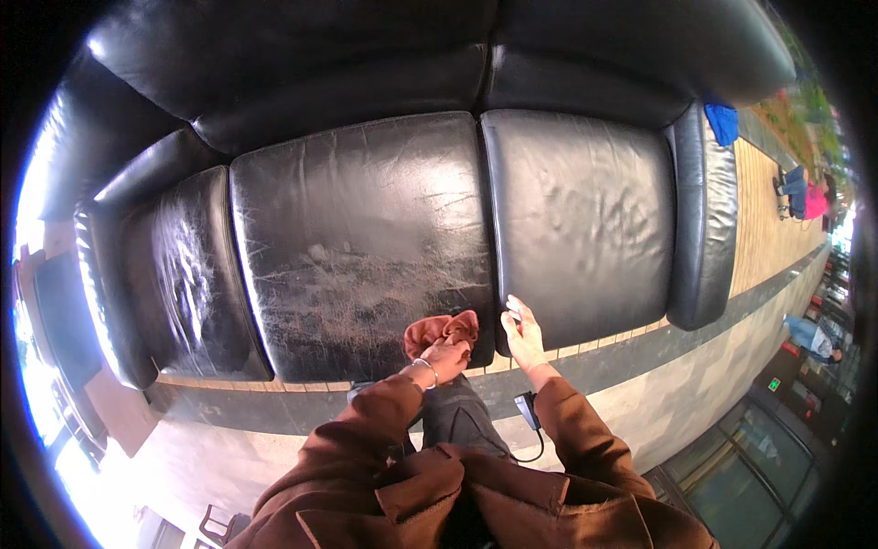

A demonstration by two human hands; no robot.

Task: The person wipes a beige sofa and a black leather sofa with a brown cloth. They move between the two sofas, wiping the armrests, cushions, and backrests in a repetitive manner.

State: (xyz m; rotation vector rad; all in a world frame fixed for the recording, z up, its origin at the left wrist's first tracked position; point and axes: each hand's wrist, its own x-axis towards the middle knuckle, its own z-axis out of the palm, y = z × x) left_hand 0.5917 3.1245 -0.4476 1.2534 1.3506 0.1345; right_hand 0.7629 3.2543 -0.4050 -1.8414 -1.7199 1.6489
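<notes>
My left hand [444, 358] grips a bunched reddish-brown cloth [426, 335] at the front edge of the middle seat cushion [357, 226]. That cushion is black leather, worn and finely cracked over its front half. Free of any object, my right hand [524, 336] hovers with fingers apart near the front left corner of the right seat cushion [583, 213], which looks smoother and duller. Whether its fingers touch the leather I cannot tell. Both cushions belong to a long black leather sofa with a tall backrest [329, 62].
A blue cloth [721, 123] lies over the sofa's right armrest [703, 226]. Wooden slats [768, 213] show beyond it. A black device with a cable [527, 410] hangs by my right forearm. Two people [809, 195] are far off at right. Left stands a dark table [65, 316].
</notes>
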